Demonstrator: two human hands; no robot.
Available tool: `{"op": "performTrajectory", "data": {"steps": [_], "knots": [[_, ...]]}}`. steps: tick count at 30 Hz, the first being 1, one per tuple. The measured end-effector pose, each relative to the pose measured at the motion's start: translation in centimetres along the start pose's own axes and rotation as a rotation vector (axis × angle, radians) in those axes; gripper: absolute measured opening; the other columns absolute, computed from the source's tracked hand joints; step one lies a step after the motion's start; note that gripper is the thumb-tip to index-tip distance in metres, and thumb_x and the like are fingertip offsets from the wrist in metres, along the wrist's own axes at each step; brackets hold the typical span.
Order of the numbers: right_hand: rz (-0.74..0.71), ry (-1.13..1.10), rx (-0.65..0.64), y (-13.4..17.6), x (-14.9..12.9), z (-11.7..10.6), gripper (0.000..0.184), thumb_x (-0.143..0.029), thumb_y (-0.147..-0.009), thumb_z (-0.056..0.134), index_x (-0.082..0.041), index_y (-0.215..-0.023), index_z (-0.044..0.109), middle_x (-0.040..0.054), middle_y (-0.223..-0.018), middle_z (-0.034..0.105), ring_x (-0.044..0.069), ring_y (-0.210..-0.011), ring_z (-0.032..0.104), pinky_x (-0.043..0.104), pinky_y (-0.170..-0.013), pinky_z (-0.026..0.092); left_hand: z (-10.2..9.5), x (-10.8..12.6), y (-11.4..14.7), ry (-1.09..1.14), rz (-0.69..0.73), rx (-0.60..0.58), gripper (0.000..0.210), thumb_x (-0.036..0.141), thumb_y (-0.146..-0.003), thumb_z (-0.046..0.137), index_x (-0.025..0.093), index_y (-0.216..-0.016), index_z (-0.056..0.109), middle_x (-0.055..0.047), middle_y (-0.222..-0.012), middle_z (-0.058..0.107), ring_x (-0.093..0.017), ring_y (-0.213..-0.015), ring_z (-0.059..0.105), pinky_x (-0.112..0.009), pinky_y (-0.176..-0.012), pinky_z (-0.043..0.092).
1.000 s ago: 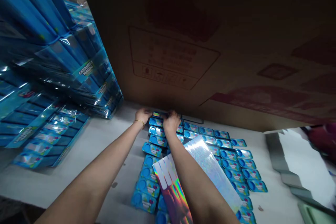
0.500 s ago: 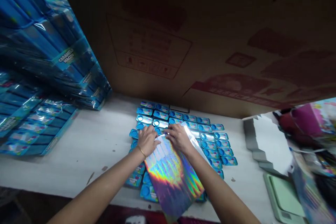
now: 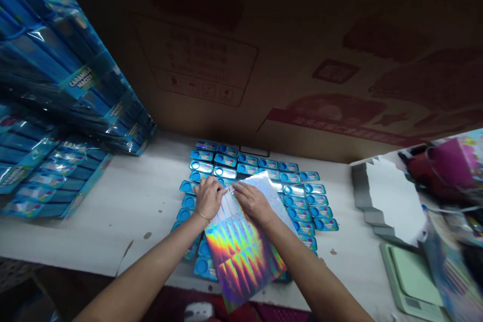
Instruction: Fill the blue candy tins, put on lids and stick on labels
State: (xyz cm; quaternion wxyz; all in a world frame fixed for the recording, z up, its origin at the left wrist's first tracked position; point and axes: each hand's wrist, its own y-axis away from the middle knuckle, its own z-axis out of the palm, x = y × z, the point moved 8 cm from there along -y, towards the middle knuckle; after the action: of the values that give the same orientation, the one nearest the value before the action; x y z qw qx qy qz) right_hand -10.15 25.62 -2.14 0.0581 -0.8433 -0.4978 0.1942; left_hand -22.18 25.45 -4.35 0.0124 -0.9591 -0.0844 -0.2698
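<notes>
A shiny holographic sticker sheet (image 3: 241, 256) with rainbow glare lies tilted over rows of small blue tins (image 3: 301, 214). Pale, narrow strips show at its upper left. My left hand (image 3: 207, 198) is at the sheet's upper left edge, thumb and fingers pinched together. My right hand (image 3: 253, 202) lies over the sheet's upper part, its fingertips closed close to my left thumb. A tiny pale piece shows between the two hands' fingertips; which hand grips it is too small to tell. The sheet and both hands hide some of the tins.
A large cardboard box (image 3: 241, 85) stands behind the tins. Stacked blue packs (image 3: 86, 80) in clear wrap rise at left, with more blue packs (image 3: 56, 176) in front. At right are a white jagged-edged stack (image 3: 392, 201), a pale green scale (image 3: 415, 276) and blurred bags. The white table (image 3: 151, 186) supports these.
The view has shifted slightly. My fingertips have drawn together at the sheet's top, where a small pale piece now shows. The sheet's upper right part lies more exposed beside my right hand.
</notes>
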Motion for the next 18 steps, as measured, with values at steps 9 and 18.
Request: {"op": "performTrajectory", "data": {"steps": [9, 18], "knots": [[0.622, -0.597, 0.029, -3.8, 1.6, -8.2, 0.013, -0.022, -0.077, 0.045, -0.018, -0.07, 0.056, 0.0017, -0.073, 0.056, 0.012, -0.068, 0.051, 0.024, -0.061, 0.041, -1.0, -0.3, 0.1, 0.345, -0.013, 0.054, 0.02, 0.036, -0.077, 0.047, 0.021, -0.079, 0.06, -0.004, -0.099, 0.055, -0.022, -0.097, 0.043, -0.039, -0.083, 0.029], [1.049, -1.243, 0.089, -5.3, 2.8, 1.7, 0.02, -0.035, -0.063, 0.058, -0.015, -0.067, 0.056, -0.0025, -0.052, 0.051, 0.009, -0.048, 0.046, 0.019, -0.042, 0.032, -3.8, -5.8, 0.5, 1.267, -0.432, -0.003, 0.037, 0.04, -0.066, 0.059, 0.014, -0.092, 0.059, -0.003, -0.078, 0.06, -0.011, -0.066, 0.054, -0.023, -0.059, 0.043]]}}
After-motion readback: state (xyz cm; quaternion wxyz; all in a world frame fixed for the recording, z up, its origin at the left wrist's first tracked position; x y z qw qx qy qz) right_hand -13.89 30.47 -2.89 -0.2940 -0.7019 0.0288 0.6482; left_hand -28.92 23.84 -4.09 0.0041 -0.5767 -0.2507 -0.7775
